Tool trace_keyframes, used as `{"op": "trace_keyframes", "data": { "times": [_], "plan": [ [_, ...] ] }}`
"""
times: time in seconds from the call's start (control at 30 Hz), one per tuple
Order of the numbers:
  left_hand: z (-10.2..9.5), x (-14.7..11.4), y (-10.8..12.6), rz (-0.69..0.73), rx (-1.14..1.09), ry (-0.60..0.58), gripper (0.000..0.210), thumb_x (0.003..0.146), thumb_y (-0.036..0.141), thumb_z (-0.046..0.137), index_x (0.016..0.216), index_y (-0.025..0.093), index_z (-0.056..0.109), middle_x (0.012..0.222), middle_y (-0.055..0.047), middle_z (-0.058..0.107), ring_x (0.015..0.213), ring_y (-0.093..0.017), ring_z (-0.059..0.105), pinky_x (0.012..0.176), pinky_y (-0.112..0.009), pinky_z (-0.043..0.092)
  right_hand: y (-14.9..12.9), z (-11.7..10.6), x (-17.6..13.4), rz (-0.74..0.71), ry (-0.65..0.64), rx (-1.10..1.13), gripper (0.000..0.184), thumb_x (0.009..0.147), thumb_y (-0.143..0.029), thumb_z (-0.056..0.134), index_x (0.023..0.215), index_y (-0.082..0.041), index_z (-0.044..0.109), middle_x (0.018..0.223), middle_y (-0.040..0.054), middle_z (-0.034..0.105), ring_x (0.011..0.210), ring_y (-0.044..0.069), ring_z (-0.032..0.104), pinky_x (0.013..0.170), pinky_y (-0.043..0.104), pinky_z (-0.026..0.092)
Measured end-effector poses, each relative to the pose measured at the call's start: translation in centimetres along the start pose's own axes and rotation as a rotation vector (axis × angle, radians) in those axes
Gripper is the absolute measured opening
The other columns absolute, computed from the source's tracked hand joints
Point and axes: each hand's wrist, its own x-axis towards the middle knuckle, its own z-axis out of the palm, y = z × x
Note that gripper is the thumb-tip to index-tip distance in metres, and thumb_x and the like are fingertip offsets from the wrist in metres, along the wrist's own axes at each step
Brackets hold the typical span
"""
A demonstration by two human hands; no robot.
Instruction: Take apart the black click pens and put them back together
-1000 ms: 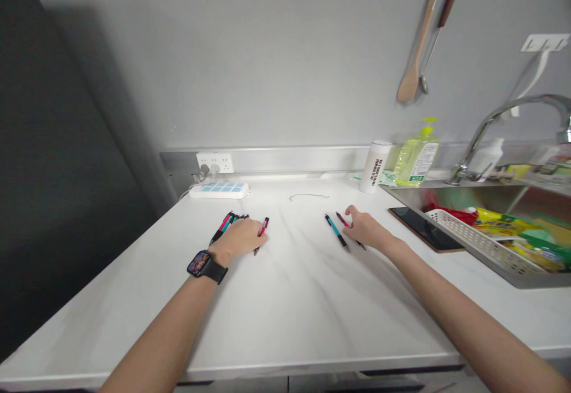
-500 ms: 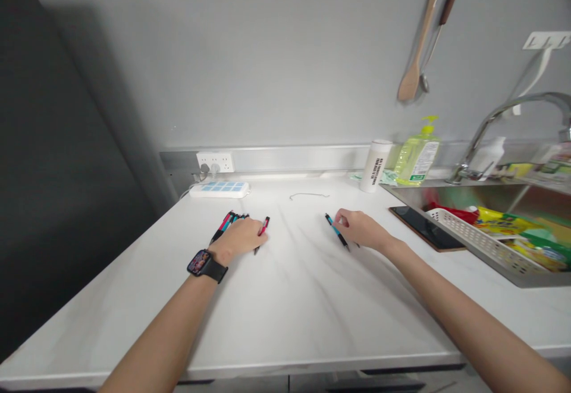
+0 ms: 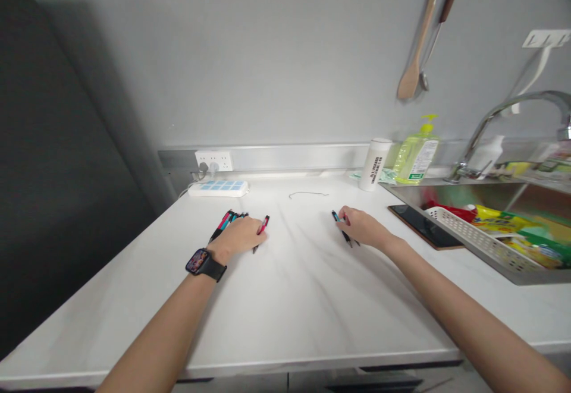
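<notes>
My left hand (image 3: 243, 234), palm down and fingers curled, is closed around a red-and-black pen (image 3: 264, 225) whose two ends show past the fingertips. Just left of this hand, several red, blue and black pens (image 3: 223, 225) lie side by side on the white counter (image 3: 294, 298), partly covered by it. To the right, my right hand (image 3: 360, 225) pinches a blue-and-black pen (image 3: 345, 236) against the counter. A second dark pen tip (image 3: 357, 243) shows under those fingers, its body mostly hidden by the hand.
A thin wire-like strand (image 3: 308, 193) lies near the back. Behind are a power strip (image 3: 218, 188), a white cylinder (image 3: 375, 165) and a yellow-green soap bottle (image 3: 417, 155). On the right, a phone (image 3: 423, 227) lies beside the sink (image 3: 504, 271), where a white basket (image 3: 482, 241) holds colourful packets.
The blue pen has slid slightly right, in against my right hand, and the fingers have closed on it. My left hand and its pens stay nearly still.
</notes>
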Motion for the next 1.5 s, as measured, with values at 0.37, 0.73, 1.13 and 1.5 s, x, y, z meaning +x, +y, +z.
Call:
{"op": "trace_keyframes", "data": {
  "times": [0.37, 0.73, 1.13, 1.5],
  "plan": [
    [-0.3, -0.2, 0.4, 0.05, -0.006, 0.041, 0.028, 0.083, 0.031, 0.042, 0.068, 0.017, 0.062, 0.068, -0.007, 0.066, 0.066, -0.021, 0.062, 0.062, -0.029, 0.038, -2.0, -0.4, -1.0, -0.346, -0.017, 0.244, 0.014, 0.084, -0.02, 0.047, 0.085, -0.018, 0.061, 0.084, 0.0061, 0.058, 0.077, 0.016, 0.054, 0.075, 0.029, 0.04],
    [0.4, -1.0, 5.6, 0.565, -0.099, 0.267, 0.016, 0.088, 0.023, 0.044, 0.078, 0.017, 0.055, 0.069, -0.001, 0.06, 0.066, -0.014, 0.056, 0.074, -0.027, 0.04, -8.6, 4.0, -3.2, -0.118, -0.305, 1.3, 0.044, 0.077, -0.06, 0.056, 0.09, -0.018, 0.056, 0.061, -0.0047, 0.047, 0.054, 0.009, 0.041, 0.054, 0.026, 0.031],
    [0.5, -0.8, 5.9, 0.58, -0.049, 0.284, 0.025, 0.093, 0.026, 0.042, 0.077, 0.016, 0.058, 0.071, -0.002, 0.064, 0.067, -0.013, 0.059, 0.076, -0.028, 0.038, -8.8, 2.4, -3.5, 0.078, -0.242, 1.523, 0.041, 0.067, -0.052, 0.072, 0.078, -0.02, 0.049, 0.055, -0.0077, 0.043, 0.048, 0.007, 0.037, 0.048, 0.023, 0.026],
    [-0.2, -0.9, 5.1, 0.548, -0.031, 0.246, 0.033, 0.095, 0.031, 0.038, 0.077, 0.016, 0.061, 0.072, -0.004, 0.065, 0.068, -0.014, 0.06, 0.079, -0.029, 0.038, -8.8, 2.4, -3.6, 0.048, -0.27, 1.577, 0.033, 0.067, -0.045, 0.073, 0.079, -0.02, 0.055, 0.059, -0.005, 0.047, 0.055, 0.009, 0.042, 0.046, 0.022, 0.03]
  ]
}}
